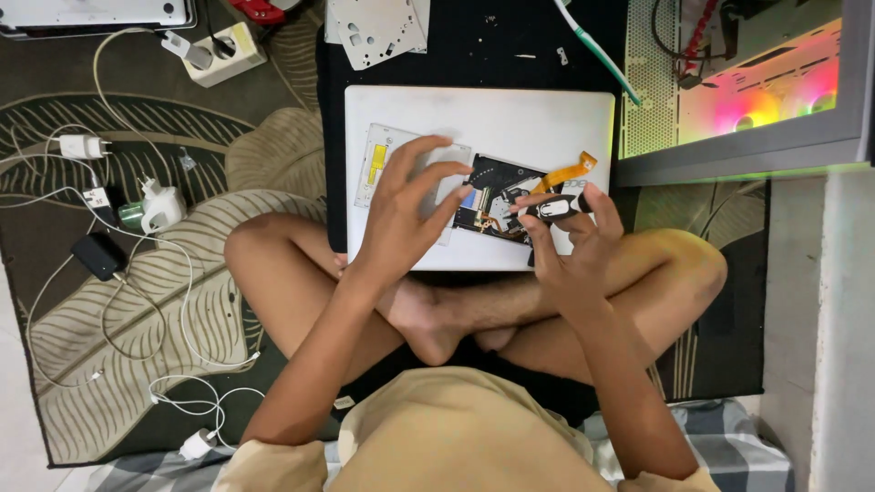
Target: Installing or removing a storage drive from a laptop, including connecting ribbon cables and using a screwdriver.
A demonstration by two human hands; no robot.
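An opened optical drive (492,196), with a silver case, a black circuit board and an orange ribbon cable (570,171), lies on a closed silver laptop (510,118) resting on my crossed legs. My left hand (406,205) presses with spread fingers on the drive's silver left part. My right hand (570,246) grips a black-and-white screwdriver handle (553,208), its tip at the circuit board.
Metal drive covers (375,32) and a green-white toothbrush (597,50) lie on a black mat beyond the laptop. Chargers (162,208), white cables (137,301) and a power strip (223,50) sit on the leaf-patterned rug at left. A lit computer case (756,77) stands at right.
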